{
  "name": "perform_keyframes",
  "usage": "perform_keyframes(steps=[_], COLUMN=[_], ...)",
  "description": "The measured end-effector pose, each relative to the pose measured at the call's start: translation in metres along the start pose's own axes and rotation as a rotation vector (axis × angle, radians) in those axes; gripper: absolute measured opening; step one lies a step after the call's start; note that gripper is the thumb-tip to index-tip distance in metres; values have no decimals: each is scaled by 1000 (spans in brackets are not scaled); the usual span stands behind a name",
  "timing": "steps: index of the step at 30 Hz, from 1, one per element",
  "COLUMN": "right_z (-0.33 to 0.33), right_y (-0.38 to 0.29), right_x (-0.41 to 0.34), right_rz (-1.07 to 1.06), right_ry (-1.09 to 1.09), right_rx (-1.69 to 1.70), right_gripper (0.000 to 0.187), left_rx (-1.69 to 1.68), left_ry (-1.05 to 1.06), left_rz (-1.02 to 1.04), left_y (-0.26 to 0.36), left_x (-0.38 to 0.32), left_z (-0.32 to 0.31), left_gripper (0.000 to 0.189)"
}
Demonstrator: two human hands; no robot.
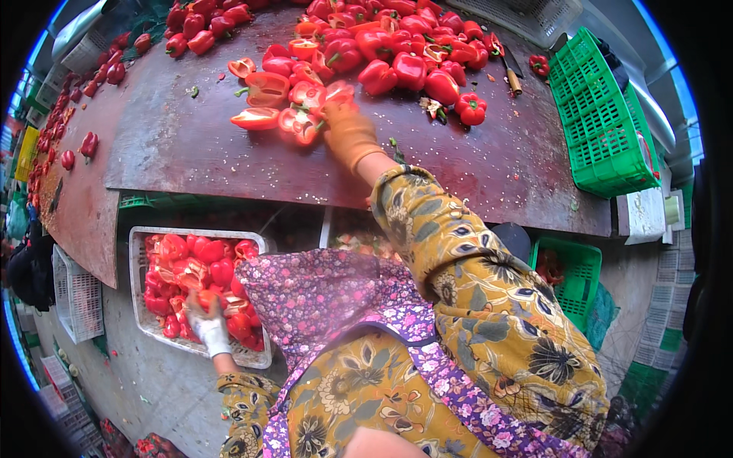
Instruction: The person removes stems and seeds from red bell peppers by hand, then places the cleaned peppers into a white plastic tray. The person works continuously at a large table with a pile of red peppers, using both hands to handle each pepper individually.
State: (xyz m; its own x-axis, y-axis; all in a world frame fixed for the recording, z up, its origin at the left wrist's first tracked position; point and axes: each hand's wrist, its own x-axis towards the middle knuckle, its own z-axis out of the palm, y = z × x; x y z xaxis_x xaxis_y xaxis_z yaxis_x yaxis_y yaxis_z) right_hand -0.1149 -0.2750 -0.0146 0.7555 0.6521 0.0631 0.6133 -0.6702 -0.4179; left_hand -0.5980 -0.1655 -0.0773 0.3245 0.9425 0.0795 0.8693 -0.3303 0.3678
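Observation:
My right hand [350, 133], in an orange glove, reaches onto the dark red tabletop [487, 154] and touches a cut red bell pepper [339, 93]; whether its fingers close on it is blurred. Beside it lie halved peppers [268, 89] showing pale cores and seeds, and behind them a heap of whole red bell peppers [409, 70]. My left hand [207, 320], in a white glove, is low over a white plastic crate [137, 286] filled with red peppers. Its fingertips are at a red pepper piece [207, 299]; how firmly they grip it cannot be told.
A knife with a wooden handle [513, 81] lies at the back right, near a green plastic crate [595, 120]. Another green crate [578, 286] stands below the table edge at right. An empty-looking white crate [77, 295] is at left, near a person in dark clothes [31, 269].

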Motion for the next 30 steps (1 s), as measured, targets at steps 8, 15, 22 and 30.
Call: perform_keyframes(steps=[8, 15, 22, 30], right_z=[-67, -112, -130, -103], right_y=[31, -7, 25, 49], right_x=[-61, -174, -186, -184], right_rz=[174, 118, 78, -165], right_ry=[-571, -801, -703, 51], right_rx=[1288, 1491, 1488, 537], right_gripper=[47, 56, 46, 30], left_rx=[-931, -1470, -1415, -955], left_ry=[-105, -818, -814, -345], left_rz=[300, 165, 324, 723], left_y=[120, 298, 320, 319], left_x=[-8, -17, -40, -45], left_z=[-15, -23, -13, 19], left_gripper=[44, 62, 76, 56])
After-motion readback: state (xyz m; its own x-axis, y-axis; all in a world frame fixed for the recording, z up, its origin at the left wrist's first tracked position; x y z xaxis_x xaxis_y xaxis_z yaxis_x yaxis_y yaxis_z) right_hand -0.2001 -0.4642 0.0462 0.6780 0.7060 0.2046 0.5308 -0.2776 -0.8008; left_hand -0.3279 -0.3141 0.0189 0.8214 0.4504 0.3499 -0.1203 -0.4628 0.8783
